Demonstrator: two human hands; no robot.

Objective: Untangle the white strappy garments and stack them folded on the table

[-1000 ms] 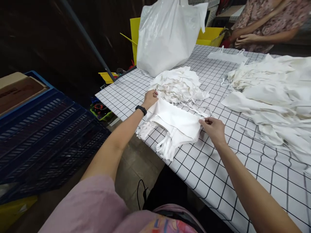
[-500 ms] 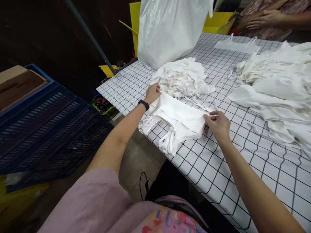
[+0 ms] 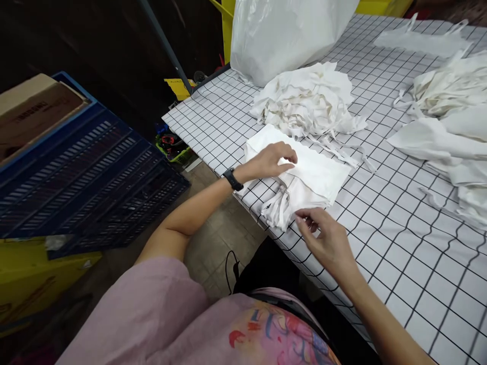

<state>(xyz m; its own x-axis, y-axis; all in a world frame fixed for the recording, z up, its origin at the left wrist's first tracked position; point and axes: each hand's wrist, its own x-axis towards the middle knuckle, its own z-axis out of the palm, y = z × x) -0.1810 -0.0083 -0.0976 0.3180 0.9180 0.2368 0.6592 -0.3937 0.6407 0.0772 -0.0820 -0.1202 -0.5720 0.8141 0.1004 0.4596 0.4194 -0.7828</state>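
Observation:
A stack of thin white strappy garments lies near the table's front edge, its top piece spread flat. My left hand, wearing a black wristwatch, is over the middle of the stack. Its fingers curve loosely with the thumb apart, holding nothing visible. A bunch of narrow white straps hangs out at the stack's front side. My right hand is just right of these straps, fingers half curled and thumb close to the index fingertip. Nothing shows between them. Behind the stack sits a crumpled heap of similar white pieces.
The table has a white cloth with black grid lines. A large white plastic bag stands at the back. Another white heap lies at right, with a single strappy piece behind it. Blue crates stand at left.
Both hands have left the stack's edges. The left came forward and right over the stack; the right moved forward and left to the straps. The view has shifted too.

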